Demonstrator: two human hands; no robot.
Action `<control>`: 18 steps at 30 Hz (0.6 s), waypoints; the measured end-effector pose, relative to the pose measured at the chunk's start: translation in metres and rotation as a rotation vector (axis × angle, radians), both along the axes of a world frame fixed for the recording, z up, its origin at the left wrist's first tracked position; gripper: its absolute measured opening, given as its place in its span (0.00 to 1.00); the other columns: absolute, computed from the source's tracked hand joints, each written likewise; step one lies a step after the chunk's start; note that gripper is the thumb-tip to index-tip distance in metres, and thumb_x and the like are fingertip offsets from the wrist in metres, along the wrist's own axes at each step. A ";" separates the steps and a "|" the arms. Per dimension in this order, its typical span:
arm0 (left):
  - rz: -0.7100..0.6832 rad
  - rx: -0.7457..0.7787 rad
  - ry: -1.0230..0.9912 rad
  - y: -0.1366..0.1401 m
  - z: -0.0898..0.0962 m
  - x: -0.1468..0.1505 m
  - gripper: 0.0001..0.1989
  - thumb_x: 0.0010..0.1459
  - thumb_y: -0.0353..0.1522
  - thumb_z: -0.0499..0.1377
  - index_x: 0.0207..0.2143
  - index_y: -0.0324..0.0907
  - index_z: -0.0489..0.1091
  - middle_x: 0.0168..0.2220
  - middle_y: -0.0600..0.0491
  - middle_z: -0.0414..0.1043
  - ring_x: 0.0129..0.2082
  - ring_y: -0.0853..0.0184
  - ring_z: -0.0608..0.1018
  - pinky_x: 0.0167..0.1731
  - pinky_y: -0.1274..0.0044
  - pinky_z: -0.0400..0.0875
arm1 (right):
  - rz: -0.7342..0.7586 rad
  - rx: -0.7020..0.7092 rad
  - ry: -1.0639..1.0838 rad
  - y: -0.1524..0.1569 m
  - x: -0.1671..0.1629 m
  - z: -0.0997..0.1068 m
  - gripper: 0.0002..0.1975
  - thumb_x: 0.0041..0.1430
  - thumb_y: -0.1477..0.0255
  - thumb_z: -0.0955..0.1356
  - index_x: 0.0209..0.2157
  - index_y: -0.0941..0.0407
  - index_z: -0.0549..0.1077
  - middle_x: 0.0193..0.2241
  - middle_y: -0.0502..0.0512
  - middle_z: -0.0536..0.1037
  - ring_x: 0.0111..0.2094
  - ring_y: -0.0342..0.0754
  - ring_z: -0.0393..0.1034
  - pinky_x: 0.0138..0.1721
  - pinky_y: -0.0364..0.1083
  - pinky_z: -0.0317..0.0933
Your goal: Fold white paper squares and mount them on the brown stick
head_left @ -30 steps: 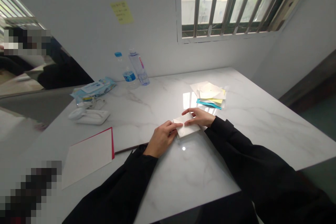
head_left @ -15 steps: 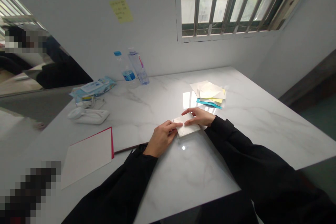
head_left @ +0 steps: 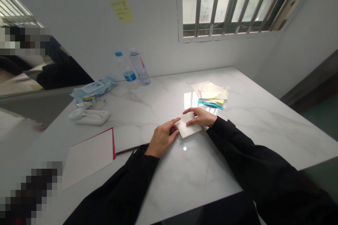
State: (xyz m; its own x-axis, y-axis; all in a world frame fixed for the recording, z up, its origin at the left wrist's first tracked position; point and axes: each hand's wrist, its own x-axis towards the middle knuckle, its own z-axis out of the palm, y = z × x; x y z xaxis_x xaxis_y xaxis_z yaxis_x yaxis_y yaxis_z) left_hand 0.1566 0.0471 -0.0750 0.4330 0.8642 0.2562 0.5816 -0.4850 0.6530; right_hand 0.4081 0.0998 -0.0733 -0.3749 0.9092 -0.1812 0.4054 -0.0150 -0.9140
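A small cream paper envelope (head_left: 188, 130) with its pointed flap facing up lies on the marble-patterned table in front of me. My right hand (head_left: 200, 116) grips its far right part, the thumb pressed on top and the index finger curved along the far edge. On the left edge, my left hand (head_left: 165, 136) pinches the envelope's side between thumb and fingers, with the index finger at the far left corner. Beyond my right hand lies a loose pile of envelopes (head_left: 211, 90), mostly cream, with yellow and blue ones lower down.
Two plastic bottles (head_left: 139, 68) stand against the wall, beside a wipes pack (head_left: 95, 88). Left of my hands are a white device with a cable (head_left: 91, 116) and a white sheet on a red-edged board (head_left: 89, 158). A person (head_left: 60, 59) sits beyond the partition.
My left index finger has shifted from the envelope's middle back to its left edge, uncovering more of the flap. My right hand stays nearly still.
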 end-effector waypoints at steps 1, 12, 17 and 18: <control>0.009 0.000 -0.003 0.000 0.000 0.000 0.24 0.62 0.27 0.63 0.60 0.47 0.75 0.35 0.57 0.79 0.31 0.67 0.78 0.37 0.75 0.73 | 0.003 0.003 -0.002 0.000 0.000 -0.001 0.34 0.46 0.68 0.82 0.56 0.55 0.79 0.34 0.52 0.77 0.39 0.51 0.72 0.40 0.48 0.69; 0.159 -0.096 -0.127 -0.007 0.004 0.005 0.19 0.55 0.30 0.69 0.47 0.47 0.66 0.31 0.60 0.79 0.29 0.66 0.81 0.34 0.75 0.74 | -0.004 -0.062 0.093 -0.001 -0.002 -0.004 0.25 0.42 0.69 0.81 0.44 0.57 0.78 0.31 0.50 0.77 0.33 0.49 0.72 0.34 0.45 0.66; 0.179 -0.105 -0.099 -0.007 0.005 0.005 0.16 0.55 0.30 0.69 0.41 0.47 0.65 0.29 0.60 0.79 0.28 0.65 0.81 0.33 0.75 0.73 | -0.005 -0.042 0.075 -0.001 -0.001 -0.003 0.22 0.42 0.67 0.81 0.39 0.56 0.76 0.29 0.49 0.76 0.32 0.48 0.70 0.32 0.44 0.63; 0.180 -0.102 -0.093 -0.007 0.005 0.005 0.16 0.55 0.30 0.69 0.41 0.47 0.66 0.29 0.61 0.79 0.28 0.65 0.81 0.33 0.75 0.73 | -0.005 -0.036 0.068 -0.002 0.000 -0.003 0.22 0.42 0.66 0.81 0.39 0.56 0.76 0.29 0.48 0.75 0.32 0.48 0.70 0.31 0.44 0.63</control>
